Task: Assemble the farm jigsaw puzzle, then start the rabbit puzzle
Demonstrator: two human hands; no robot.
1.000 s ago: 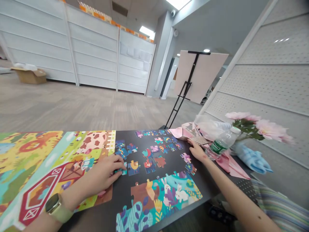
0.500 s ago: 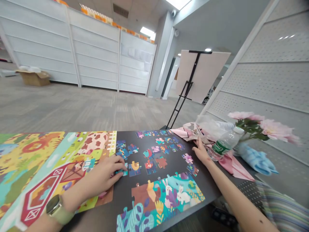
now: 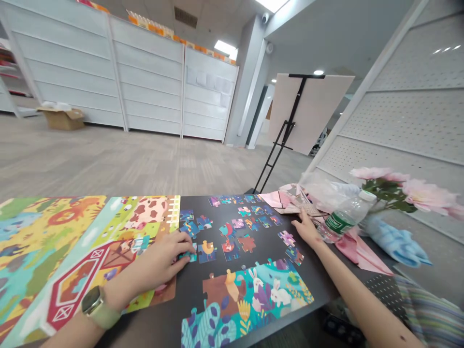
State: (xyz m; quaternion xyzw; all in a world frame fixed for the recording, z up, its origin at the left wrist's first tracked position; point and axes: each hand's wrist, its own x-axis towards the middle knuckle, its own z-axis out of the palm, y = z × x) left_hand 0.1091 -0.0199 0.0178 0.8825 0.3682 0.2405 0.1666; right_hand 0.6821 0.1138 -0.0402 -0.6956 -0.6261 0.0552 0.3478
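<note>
My left hand (image 3: 167,258) rests at the right edge of the farm picture, fingers bent and closed over a teal puzzle piece (image 3: 192,256), most of it under the fingertips. My right hand (image 3: 307,231) lies at the far right of the table, fingers stretched and thumb apart, fingertips against crumpled pink printed paper (image 3: 286,199). Between the hands are several loose puzzle pieces, among them a yellow bird piece (image 3: 207,252), a red piece (image 3: 230,249) and a brown piece (image 3: 247,243). Nearer me sits a joined puzzle section (image 3: 259,302) with white rabbits.
A water bottle (image 3: 342,217) with a green label stands beside my right forearm. Behind it are pink flowers (image 3: 427,193) and a blue checked cloth (image 3: 397,241). The farm picture (image 3: 119,275) covers the table's left. An easel (image 3: 290,125) stands beyond the table.
The whole view has shifted slightly, so things appear a little farther right. Both hands keep nearly the same places relative to the puzzle pieces and the paper.
</note>
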